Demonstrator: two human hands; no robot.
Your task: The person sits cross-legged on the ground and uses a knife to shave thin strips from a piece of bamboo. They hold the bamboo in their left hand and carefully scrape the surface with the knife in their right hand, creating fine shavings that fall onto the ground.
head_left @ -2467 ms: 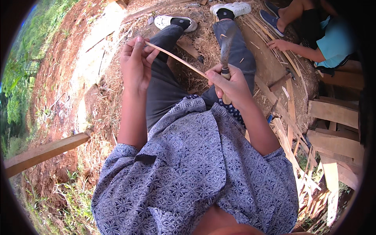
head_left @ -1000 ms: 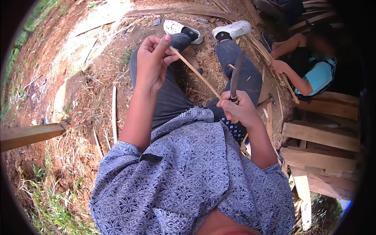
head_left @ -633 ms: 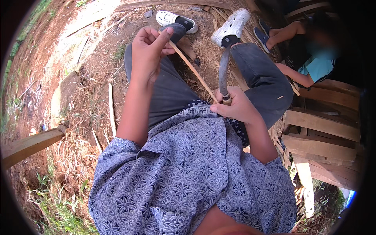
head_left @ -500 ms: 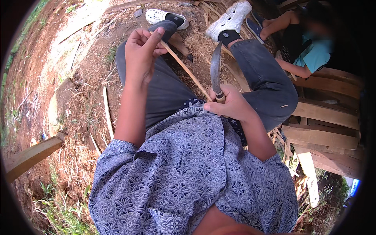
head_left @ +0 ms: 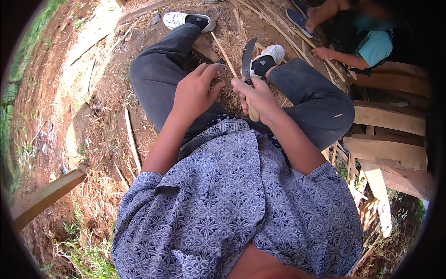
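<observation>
In my right hand (head_left: 260,98) is a curved knife (head_left: 247,56), its dark blade pointing away from me and its pale wooden handle sticking out below my fist. A thin wooden stick (head_left: 224,52) runs from the fingers of the same hand toward my left shoe, beside the blade. How its near end is gripped is partly hidden. My left hand (head_left: 197,90) hovers over my lap, back upward, thumb apart from the bent fingers, with nothing seen in it. It is left of the stick and apart from it.
Slatted wooden boards (head_left: 390,118) stand close on my right. Another person's hand (head_left: 321,53) touches long wooden strips at the far right. A wooden beam (head_left: 49,191) juts in at left. Split sticks (head_left: 132,139) lie on the dirt around me.
My left hand has let go of the stick's far end and come down nearer my right hand. The stick now points farther forward. My right hand has moved slightly forward; my right foot has drawn in.
</observation>
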